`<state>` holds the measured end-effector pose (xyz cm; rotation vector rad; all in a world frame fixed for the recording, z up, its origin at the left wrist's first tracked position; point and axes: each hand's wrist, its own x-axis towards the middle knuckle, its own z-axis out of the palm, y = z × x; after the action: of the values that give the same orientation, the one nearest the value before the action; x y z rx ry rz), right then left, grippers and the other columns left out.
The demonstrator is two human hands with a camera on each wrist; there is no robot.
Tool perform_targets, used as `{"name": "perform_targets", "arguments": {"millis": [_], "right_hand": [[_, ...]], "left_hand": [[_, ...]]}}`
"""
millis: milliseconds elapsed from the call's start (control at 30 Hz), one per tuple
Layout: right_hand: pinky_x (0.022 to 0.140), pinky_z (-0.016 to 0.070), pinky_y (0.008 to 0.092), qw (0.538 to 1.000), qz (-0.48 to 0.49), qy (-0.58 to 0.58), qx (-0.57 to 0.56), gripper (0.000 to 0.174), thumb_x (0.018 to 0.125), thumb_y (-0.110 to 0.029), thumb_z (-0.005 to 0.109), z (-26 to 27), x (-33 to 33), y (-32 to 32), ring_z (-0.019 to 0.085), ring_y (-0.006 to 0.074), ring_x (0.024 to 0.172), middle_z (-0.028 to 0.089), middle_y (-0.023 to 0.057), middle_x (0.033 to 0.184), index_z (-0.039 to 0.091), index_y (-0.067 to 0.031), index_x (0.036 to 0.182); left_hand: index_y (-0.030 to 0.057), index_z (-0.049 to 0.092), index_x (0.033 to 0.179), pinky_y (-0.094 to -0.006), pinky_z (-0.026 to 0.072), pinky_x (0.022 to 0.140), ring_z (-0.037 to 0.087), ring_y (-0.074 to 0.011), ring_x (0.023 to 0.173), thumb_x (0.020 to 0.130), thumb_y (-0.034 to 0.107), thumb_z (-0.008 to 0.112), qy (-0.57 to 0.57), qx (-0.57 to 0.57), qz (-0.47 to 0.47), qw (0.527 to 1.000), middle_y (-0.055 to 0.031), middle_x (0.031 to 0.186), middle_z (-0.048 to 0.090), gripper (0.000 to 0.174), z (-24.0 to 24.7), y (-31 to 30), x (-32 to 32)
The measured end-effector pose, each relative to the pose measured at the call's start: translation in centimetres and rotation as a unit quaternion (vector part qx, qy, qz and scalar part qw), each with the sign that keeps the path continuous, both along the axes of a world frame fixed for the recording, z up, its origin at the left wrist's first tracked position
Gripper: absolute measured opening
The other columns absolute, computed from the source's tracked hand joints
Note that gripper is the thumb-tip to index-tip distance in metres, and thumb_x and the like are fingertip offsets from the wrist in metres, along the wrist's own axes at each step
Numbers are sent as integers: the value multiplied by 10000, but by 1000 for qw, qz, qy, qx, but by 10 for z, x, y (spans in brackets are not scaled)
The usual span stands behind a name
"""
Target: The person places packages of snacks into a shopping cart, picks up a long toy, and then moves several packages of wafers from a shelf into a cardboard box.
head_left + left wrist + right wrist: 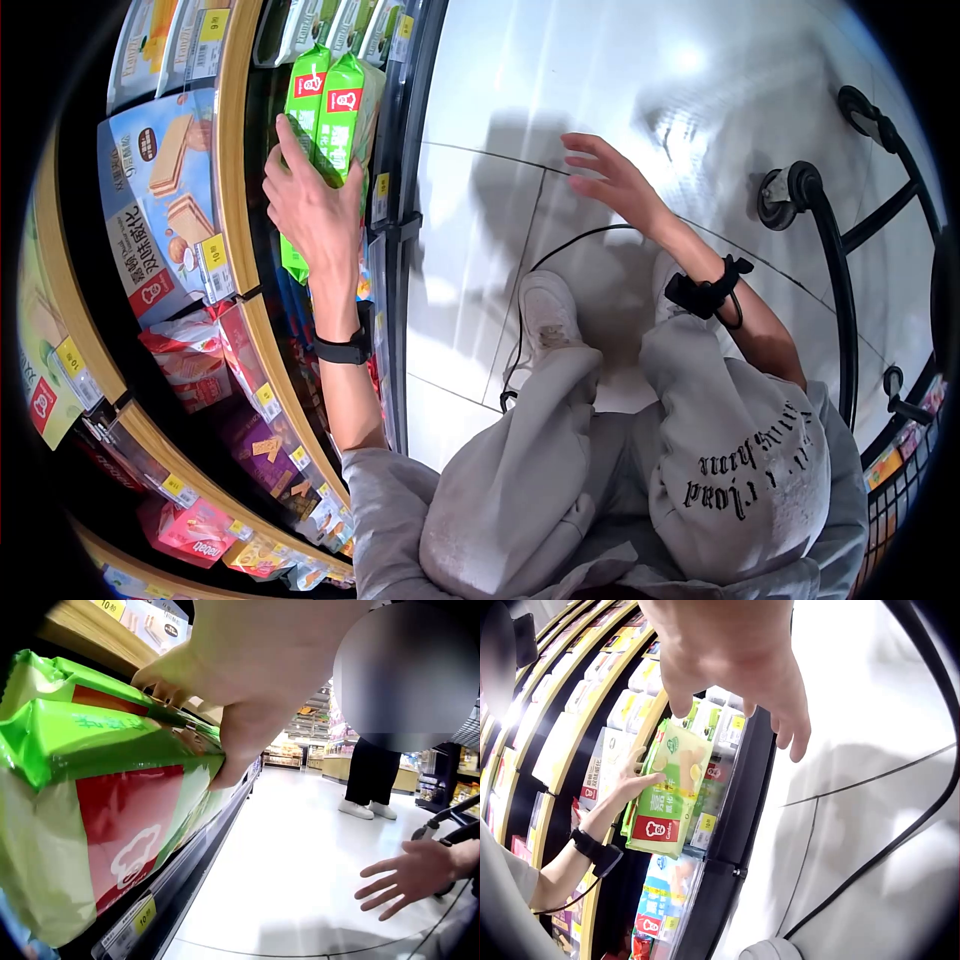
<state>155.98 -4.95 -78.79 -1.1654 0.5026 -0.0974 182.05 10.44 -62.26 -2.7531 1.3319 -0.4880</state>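
Two green snack packs [338,120] [112,780] [671,791] with red labels stand side by side at the shelf's front edge. My left hand [318,210] [251,664] [630,782] grips them, its thumb on one side and its fingers on the other. Over the floor, away from the shelf, my right hand [625,190] [412,876] [739,664] hangs in the air with spread, relaxed fingers and touches nothing. The inner side of the left fingers is partly hidden behind the packs.
Wooden-edged shelves [235,130] with boxed wafers [160,200] run along the left. A black-framed cart [848,280] stands on the right. A cable [855,874] crosses the tiled floor. Another person's legs [371,776] show further down the aisle.
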Motion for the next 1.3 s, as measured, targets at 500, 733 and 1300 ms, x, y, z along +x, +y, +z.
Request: {"name": "perform_targets", "arguments": {"millis": [500,733,1300], "right_hand": [[1028,405,367,1000,-4,-14,17,489,919,-283,621,4,6,-2,498,214,1232,487,85,1334,481,-78,1340],[1035,376,349,1000,2,-11,23,461,917,-280,585,7,7,-4,519,209,1215,514,68,1305,503,-43,1304],[985,414,315,999,18,-8,40,390,913,-212,590,11,10,-1,544,168,1137,530,49,1263,542,-59,1268]], "left_hand": [[26,465,1380,-375,516,857,657,-283,959,652,203,846,168,14,-33,985,-207,1113,637,840,20,-15,57],[-26,497,1330,-352,548,744,696,-229,838,684,284,824,212,66,166,961,-199,947,698,788,26,-10,53],[-84,500,1252,-302,484,474,621,-182,487,710,296,811,323,55,211,921,-143,757,691,732,2,-19,107]]}}
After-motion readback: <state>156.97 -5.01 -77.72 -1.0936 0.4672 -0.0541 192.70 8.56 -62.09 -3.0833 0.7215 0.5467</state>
